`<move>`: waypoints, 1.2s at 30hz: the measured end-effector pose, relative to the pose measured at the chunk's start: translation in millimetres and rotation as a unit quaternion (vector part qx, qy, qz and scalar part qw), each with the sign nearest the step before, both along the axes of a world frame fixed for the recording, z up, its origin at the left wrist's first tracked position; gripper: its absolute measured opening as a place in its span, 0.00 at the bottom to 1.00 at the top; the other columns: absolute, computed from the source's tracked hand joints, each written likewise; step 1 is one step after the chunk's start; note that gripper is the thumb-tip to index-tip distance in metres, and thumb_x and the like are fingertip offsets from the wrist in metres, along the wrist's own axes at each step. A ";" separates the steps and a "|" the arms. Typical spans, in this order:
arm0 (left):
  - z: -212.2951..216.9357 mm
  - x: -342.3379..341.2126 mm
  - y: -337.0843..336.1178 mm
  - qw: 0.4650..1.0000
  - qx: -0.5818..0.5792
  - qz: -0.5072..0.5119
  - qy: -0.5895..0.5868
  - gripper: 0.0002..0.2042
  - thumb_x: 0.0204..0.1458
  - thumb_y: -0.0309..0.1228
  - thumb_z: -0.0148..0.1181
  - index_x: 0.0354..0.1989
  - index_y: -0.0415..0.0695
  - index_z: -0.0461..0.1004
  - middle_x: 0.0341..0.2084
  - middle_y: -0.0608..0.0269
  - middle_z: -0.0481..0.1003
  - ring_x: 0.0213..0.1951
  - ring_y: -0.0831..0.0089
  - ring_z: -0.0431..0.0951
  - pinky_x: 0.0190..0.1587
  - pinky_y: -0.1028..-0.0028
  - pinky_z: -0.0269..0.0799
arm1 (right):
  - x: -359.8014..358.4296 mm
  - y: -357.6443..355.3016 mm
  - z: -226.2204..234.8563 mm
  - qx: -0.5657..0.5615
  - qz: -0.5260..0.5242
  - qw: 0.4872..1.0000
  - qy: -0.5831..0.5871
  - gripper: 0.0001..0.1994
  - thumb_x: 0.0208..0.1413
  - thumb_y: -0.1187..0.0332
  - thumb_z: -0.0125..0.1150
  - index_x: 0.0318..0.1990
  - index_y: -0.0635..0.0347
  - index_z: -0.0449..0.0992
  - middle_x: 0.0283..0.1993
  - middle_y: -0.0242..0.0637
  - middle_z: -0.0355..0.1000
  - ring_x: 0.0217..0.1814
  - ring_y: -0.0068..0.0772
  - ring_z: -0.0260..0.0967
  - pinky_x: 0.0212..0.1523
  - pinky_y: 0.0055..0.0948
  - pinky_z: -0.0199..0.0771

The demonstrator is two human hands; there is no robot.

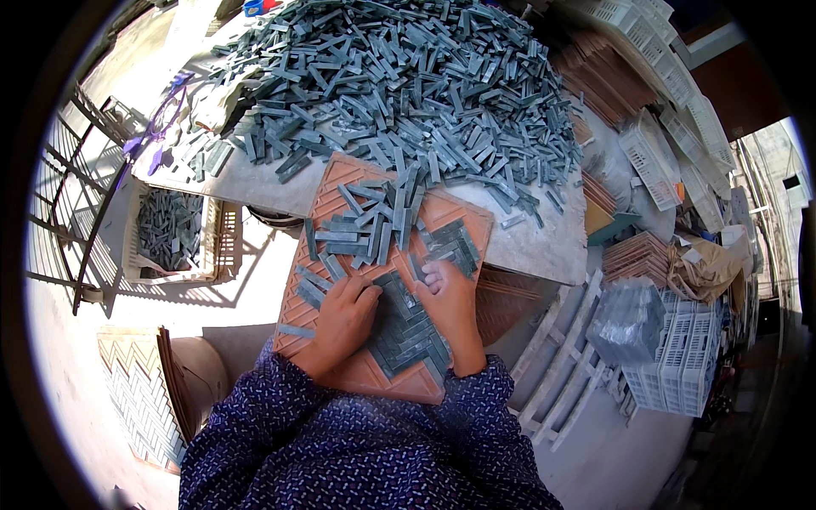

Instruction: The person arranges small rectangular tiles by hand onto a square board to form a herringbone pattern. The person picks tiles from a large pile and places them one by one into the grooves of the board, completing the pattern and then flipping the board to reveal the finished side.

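An orange tray (340, 174) with a herringbone pattern of ridges lies tilted in front of me, its far end by the table. Grey-green stone tile strips (404, 327) fill part of it in a herringbone pattern. More loose strips (365, 225) are heaped on its far part. My right hand (450, 297) pinches one dark tile strip (416, 267) over the right side of the tray. My left hand (344, 321) is closed at the left edge of the laid strips, fingers curled down; whatever it may hold is hidden.
A big pile of tile strips (408, 76) covers the table (557, 246). At left stand a crate (132, 234) of strips and a herringbone panel (140, 395). Stacked orange trays (637, 257), white crates (680, 340) and a pallet (557, 348) are at right.
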State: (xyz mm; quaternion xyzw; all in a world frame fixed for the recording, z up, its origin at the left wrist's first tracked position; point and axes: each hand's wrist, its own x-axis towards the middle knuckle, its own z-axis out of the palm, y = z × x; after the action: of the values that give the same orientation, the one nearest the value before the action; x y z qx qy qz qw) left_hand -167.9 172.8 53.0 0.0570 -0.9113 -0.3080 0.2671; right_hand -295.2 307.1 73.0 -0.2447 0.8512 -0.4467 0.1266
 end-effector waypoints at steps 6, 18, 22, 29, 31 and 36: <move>-2.0 -2.1 0.1 1.000 0.001 0.003 0.001 0.11 0.40 0.19 0.60 0.35 0.40 0.71 0.34 0.57 0.70 0.36 0.57 0.71 0.39 0.64 0.68 | 8.4 -8.2 -5.2 0.025 0.044 0.991 0.126 0.09 0.44 0.75 0.65 0.34 0.65 0.75 0.31 0.43 0.73 0.29 0.38 0.73 0.32 0.31 0.73; 17.5 -39.2 0.0 0.989 -0.140 -0.016 0.043 0.13 0.41 0.24 0.58 0.38 0.37 0.72 0.33 0.58 0.71 0.39 0.62 0.71 0.43 0.68 0.67 | 4.2 29.0 19.3 -0.016 -0.019 0.997 0.069 0.04 0.48 0.74 0.63 0.32 0.64 0.76 0.30 0.44 0.73 0.27 0.39 0.72 0.29 0.31 0.71; 19.8 -58.8 -2.5 0.995 -0.094 -0.005 -0.030 0.18 0.40 0.23 0.61 0.43 0.36 0.70 0.34 0.57 0.72 0.38 0.60 0.70 0.43 0.67 0.66 | 17.3 58.4 13.0 -0.051 -0.065 0.995 0.050 0.04 0.48 0.76 0.63 0.32 0.65 0.77 0.27 0.40 0.72 0.24 0.28 0.70 0.27 0.26 0.69; 13.8 -60.0 -3.1 0.993 -0.095 -0.054 -0.037 0.16 0.39 0.23 0.64 0.39 0.40 0.72 0.34 0.58 0.72 0.38 0.60 0.70 0.43 0.66 0.66 | 25.8 70.9 -0.2 -0.083 -0.075 0.993 0.042 0.04 0.48 0.76 0.62 0.33 0.65 0.77 0.29 0.41 0.72 0.26 0.34 0.71 0.29 0.27 0.70; 29.6 -58.7 6.3 0.995 -0.096 -0.013 -0.020 0.15 0.38 0.23 0.63 0.38 0.39 0.72 0.33 0.58 0.71 0.39 0.59 0.70 0.44 0.66 0.66 | 16.9 62.4 -1.0 -0.083 -0.048 0.989 0.111 0.05 0.48 0.76 0.63 0.33 0.64 0.76 0.30 0.42 0.72 0.28 0.39 0.72 0.30 0.30 0.71; 25.9 -33.5 34.9 0.993 -0.097 -0.071 -0.011 0.11 0.40 0.21 0.60 0.34 0.39 0.73 0.34 0.57 0.71 0.40 0.59 0.72 0.44 0.67 0.68 | -7.9 31.7 -6.6 -0.087 0.011 0.974 0.210 0.06 0.46 0.75 0.63 0.33 0.59 0.75 0.32 0.38 0.70 0.34 0.42 0.71 0.32 0.35 0.72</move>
State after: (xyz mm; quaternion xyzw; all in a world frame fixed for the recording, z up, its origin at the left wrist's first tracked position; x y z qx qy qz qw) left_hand -201.4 207.7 78.9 -0.0305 -0.9415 -0.2358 0.2386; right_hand -303.2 338.7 66.3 -0.3521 0.8139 -0.4565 -0.0718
